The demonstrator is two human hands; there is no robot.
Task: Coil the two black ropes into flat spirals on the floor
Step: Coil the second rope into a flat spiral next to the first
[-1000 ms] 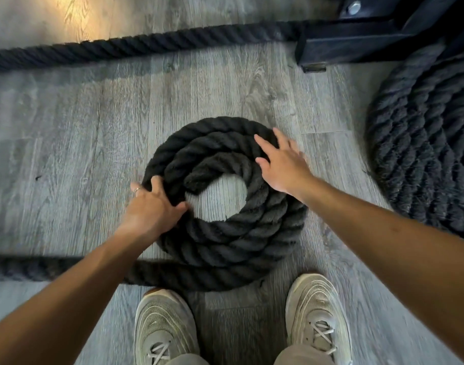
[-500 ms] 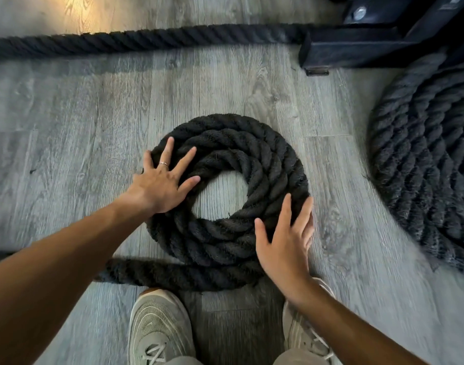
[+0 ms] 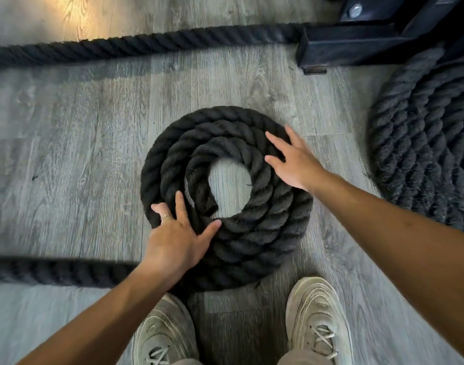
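Note:
A thick black rope lies on the grey wood floor as a flat spiral point(image 3: 267, 227) of about three turns, with a bare gap of floor at its centre. My left hand point(image 3: 175, 238) presses flat on the spiral's near-left side, fingers spread. Over on the far-right side my right hand point(image 3: 294, 159) rests, fingers straight. The rope's loose tail point(image 3: 57, 271) runs off to the left from the spiral's near edge. A second black rope sits wound in a larger spiral point(image 3: 428, 154) at the right edge, partly cut off.
A straight stretch of black rope point(image 3: 136, 46) crosses the floor at the back and reaches a black metal frame base point(image 3: 357, 46) at the top right. My two beige shoes point(image 3: 318, 320) stand just below the spiral.
Both hands moved around the spiral: the left went from the far-left side to the near-left, the right from the near-right side to the far-right. The inner rope end now lies lower left.

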